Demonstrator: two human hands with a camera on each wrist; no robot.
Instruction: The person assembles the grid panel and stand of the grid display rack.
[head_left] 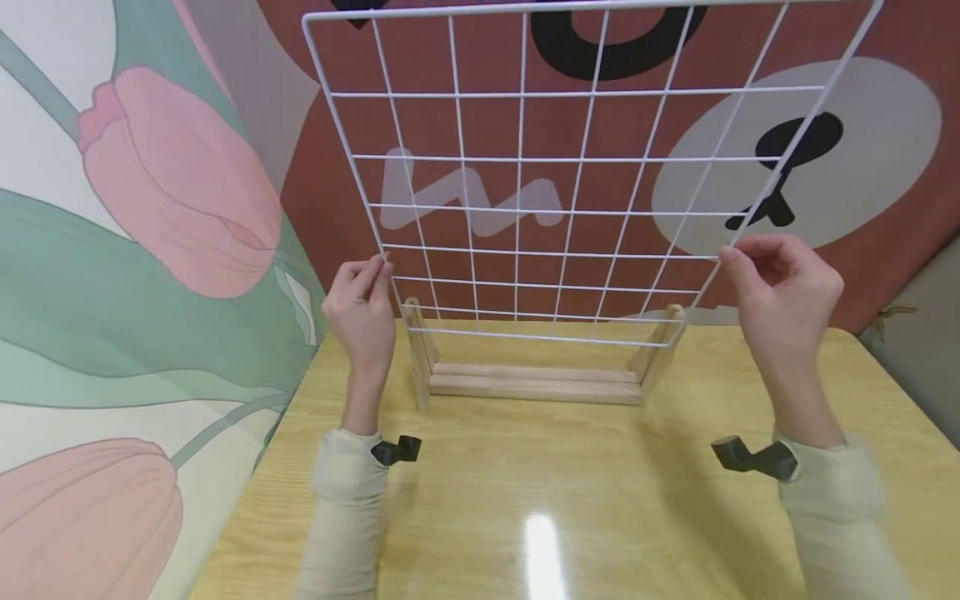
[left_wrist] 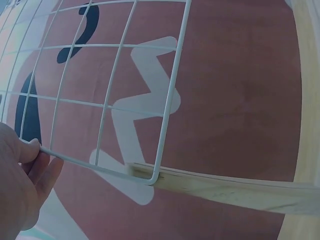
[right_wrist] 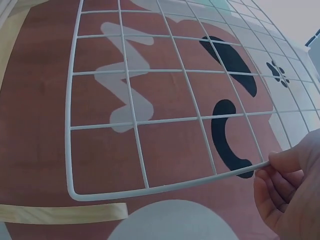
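A white wire grid panel (head_left: 520, 158) is held up by both hands, tilted, its lower edge near the tops of a wooden stand's posts. On its left side wire, my left hand (head_left: 363, 304) pinches between thumb and fingers. My right hand (head_left: 787, 287) pinches the opposite side wire at about the same height. Below the panel, the wooden stand (head_left: 536, 387) has two uprights joined by a low crossbar. In the left wrist view a panel corner overlaps one wooden post (left_wrist: 220, 192). The right wrist view has the other post (right_wrist: 65, 213) just past the panel's corner.
The stand is on a light wood table (head_left: 480, 467). Behind it is a reddish-brown wall hanging (head_left: 337, 192) with cartoon shapes, and a tulip-patterned curtain (head_left: 180, 183) covers the left side. Black straps (head_left: 753, 458) show at the sleeves.
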